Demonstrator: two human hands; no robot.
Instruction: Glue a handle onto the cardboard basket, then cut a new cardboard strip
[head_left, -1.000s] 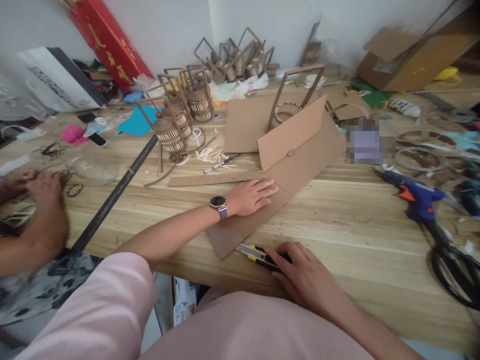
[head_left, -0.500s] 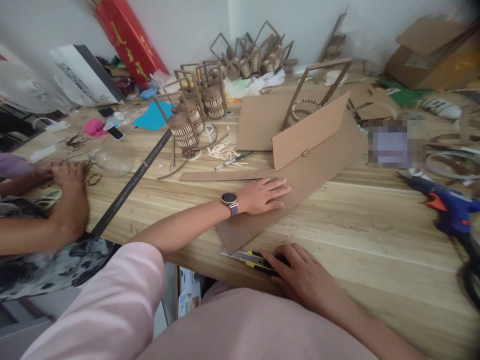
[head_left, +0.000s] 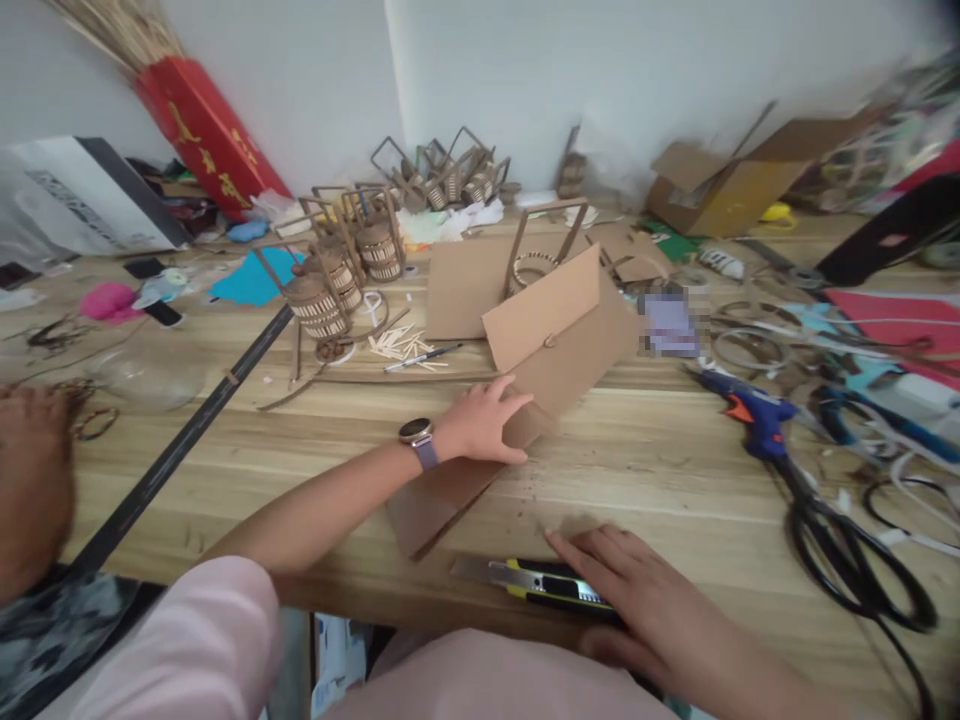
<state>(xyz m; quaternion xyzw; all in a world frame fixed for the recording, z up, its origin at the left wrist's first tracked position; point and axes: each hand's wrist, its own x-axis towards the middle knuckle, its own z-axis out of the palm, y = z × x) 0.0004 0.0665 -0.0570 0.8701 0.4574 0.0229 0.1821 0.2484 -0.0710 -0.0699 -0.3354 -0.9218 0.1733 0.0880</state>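
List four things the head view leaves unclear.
Brown-and-cream woven basket with a handle: head view, lower part hidden by the upright tan cardboard flap.
Yellow-and-black box cutter: head view, rear end covered by the person's right hand, so the grip can't be told.
Purple, roughly rectangular item: head view, markings obscured by pixelation.
Co-worker's bare hand: head view, partly cut off by the left edge.

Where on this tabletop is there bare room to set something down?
The widest patch is the wooden tabletop between the cardboard, the right hand and the glue gun, bare but for specks. Another lies between the black strip and the left forearm. Crowded: along the wall among baskets, and right of the glue gun.
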